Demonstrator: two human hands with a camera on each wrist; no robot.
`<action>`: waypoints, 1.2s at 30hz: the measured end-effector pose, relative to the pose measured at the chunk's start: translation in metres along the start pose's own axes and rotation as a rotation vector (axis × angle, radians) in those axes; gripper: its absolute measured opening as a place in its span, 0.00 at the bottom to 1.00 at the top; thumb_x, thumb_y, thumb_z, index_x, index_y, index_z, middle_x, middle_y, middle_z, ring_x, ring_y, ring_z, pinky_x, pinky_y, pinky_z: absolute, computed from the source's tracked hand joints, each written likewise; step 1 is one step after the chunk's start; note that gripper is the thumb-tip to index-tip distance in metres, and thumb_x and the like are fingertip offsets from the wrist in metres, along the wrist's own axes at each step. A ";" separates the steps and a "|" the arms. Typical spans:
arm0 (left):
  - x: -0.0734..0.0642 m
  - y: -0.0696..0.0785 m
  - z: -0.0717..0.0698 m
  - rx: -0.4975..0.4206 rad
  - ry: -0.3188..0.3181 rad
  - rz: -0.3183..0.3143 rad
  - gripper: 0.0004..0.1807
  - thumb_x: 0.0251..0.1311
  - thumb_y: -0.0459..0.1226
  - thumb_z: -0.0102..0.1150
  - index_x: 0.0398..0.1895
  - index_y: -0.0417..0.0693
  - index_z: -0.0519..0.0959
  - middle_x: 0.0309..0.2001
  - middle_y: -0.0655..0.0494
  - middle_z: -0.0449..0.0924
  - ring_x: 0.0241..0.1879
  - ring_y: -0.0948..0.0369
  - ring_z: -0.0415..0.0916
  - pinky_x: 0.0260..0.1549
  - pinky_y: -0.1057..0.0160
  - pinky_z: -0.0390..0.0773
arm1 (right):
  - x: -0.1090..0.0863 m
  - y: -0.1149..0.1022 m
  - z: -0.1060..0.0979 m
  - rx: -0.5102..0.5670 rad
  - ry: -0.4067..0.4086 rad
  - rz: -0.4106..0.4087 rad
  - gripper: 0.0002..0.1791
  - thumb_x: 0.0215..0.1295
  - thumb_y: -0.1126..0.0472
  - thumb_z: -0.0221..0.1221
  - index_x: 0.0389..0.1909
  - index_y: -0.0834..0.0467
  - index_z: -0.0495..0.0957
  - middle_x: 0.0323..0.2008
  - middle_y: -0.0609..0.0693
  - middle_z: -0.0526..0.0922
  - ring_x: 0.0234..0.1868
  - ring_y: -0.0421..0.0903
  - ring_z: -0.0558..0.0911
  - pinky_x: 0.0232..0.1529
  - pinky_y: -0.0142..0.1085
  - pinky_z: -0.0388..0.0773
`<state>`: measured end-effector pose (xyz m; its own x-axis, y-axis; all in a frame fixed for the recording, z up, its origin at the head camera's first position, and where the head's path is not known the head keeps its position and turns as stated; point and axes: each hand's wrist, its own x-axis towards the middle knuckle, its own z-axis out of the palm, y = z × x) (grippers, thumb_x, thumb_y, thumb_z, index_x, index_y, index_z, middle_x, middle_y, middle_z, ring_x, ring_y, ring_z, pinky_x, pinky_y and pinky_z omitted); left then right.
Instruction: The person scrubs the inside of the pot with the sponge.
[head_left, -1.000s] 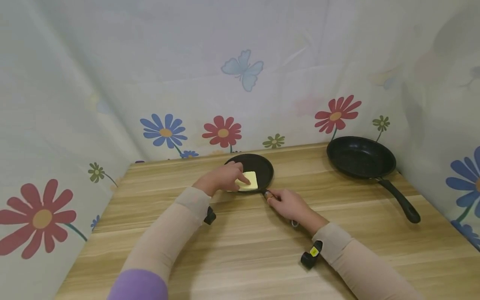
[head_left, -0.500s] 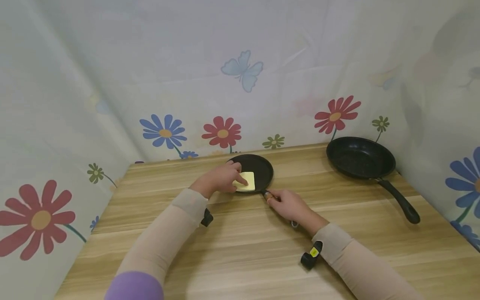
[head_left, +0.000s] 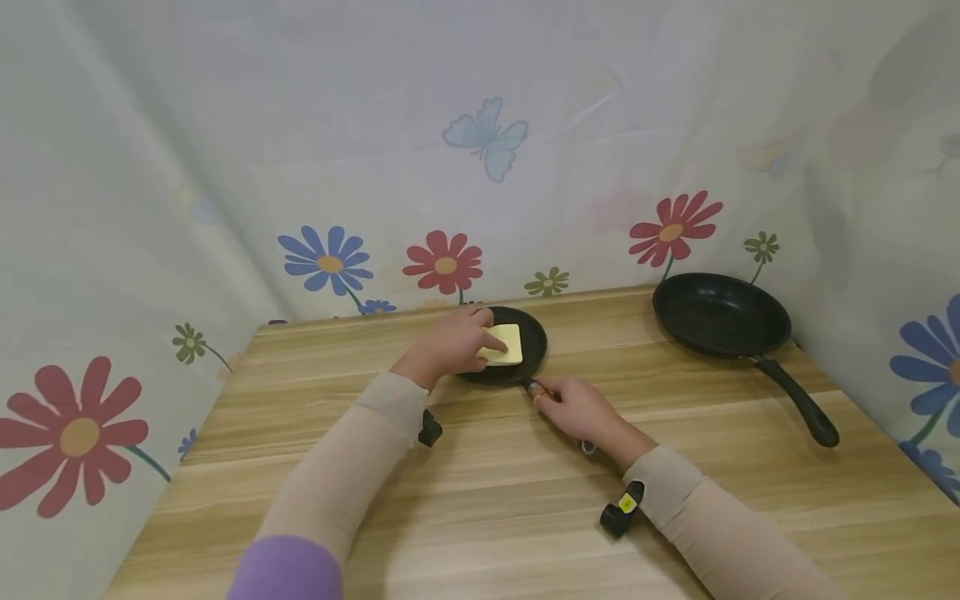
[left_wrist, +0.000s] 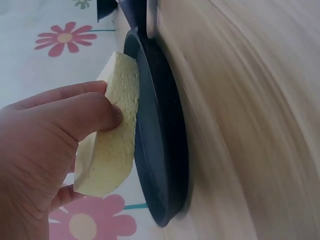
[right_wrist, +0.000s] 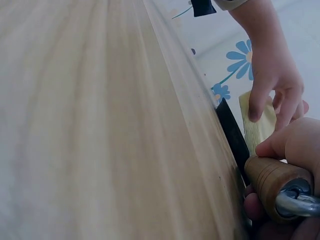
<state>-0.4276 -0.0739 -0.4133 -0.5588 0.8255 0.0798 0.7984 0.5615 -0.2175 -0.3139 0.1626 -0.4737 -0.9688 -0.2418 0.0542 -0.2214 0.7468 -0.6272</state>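
A small black frying pan (head_left: pixel 534 333) lies near the back edge of the table. My left hand (head_left: pixel 456 340) pinches a thick, pale yellow sponge (head_left: pixel 510 343) over the pan's inside, with the index finger stretched across its top. In the left wrist view, the thumb presses the porous side of the sponge (left_wrist: pixel 120 95), close above the pan (left_wrist: pixel 175 120). My right hand (head_left: pixel 583 410) grips the pan's handle. The right wrist view shows that handle's wooden end (right_wrist: pixel 267 175), with a metal ring (right_wrist: pixel 297 202) on it, between fingers and thumb.
A larger black frying pan (head_left: pixel 720 315) stands at the back right of the wooden table (head_left: pixel 480 517), its handle (head_left: pixel 798 400) pointing toward the front right. A flowered white curtain (head_left: pixel 360 108) rises behind and along both sides.
My left hand first drew the sponge slightly left, then moved it right and farther back over the pan. The right hand has stayed on the handle, and both pans have kept their places.
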 end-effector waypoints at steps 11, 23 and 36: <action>0.006 0.014 0.000 -0.087 -0.082 -0.028 0.20 0.61 0.42 0.68 0.57 0.67 0.85 0.58 0.54 0.74 0.54 0.54 0.69 0.55 0.56 0.72 | 0.001 0.000 0.000 0.026 -0.009 0.034 0.26 0.72 0.50 0.56 0.68 0.53 0.76 0.27 0.49 0.78 0.21 0.44 0.72 0.26 0.39 0.68; -0.011 0.006 0.001 -0.082 -0.042 0.062 0.19 0.57 0.38 0.71 0.53 0.63 0.87 0.53 0.53 0.76 0.46 0.55 0.70 0.47 0.58 0.74 | -0.001 -0.002 -0.001 -0.004 -0.006 0.048 0.26 0.72 0.49 0.56 0.68 0.53 0.75 0.48 0.54 0.83 0.29 0.47 0.77 0.34 0.41 0.73; -0.032 -0.009 0.002 -0.122 -0.033 0.078 0.19 0.56 0.34 0.73 0.51 0.60 0.88 0.56 0.50 0.76 0.55 0.52 0.71 0.58 0.57 0.73 | -0.002 -0.001 -0.001 -0.021 0.000 0.046 0.27 0.73 0.49 0.56 0.69 0.54 0.74 0.58 0.60 0.81 0.30 0.49 0.78 0.37 0.43 0.75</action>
<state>-0.4169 -0.1054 -0.4164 -0.4999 0.8654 0.0346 0.8597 0.5007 -0.1017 -0.3124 0.1631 -0.4727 -0.9780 -0.2069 0.0255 -0.1788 0.7700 -0.6125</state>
